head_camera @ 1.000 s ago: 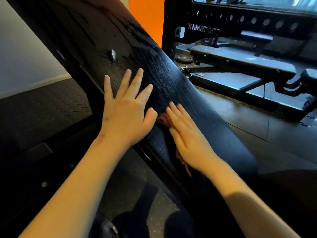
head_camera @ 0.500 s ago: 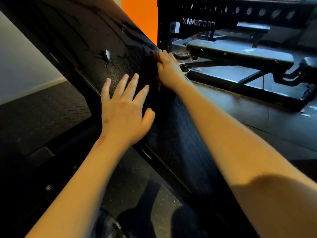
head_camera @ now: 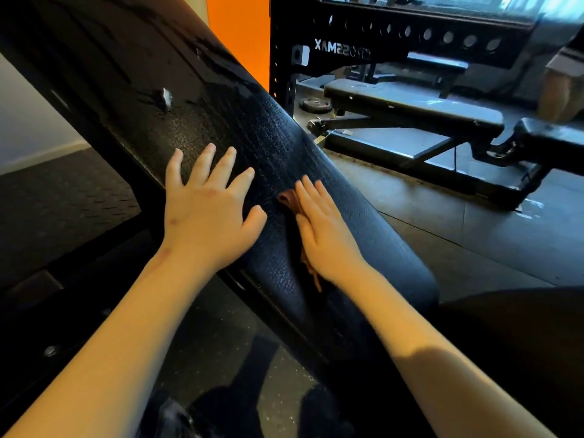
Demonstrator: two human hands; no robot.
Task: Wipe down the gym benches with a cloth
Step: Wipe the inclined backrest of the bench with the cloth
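The right hand, fingers flat, presses the cloth onto the bench pad. The left hand, splayed, braces it. Overlapping strokes should ensure coverage.

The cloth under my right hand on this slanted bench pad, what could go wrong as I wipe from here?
1. The cloth is bunched small under the flat right hand, so it could slip out or leave strips unwiped.
2. The torn spot higher up the bench pad might snag the cloth.
3. The left hand rests on the pad, so that patch may get missed.
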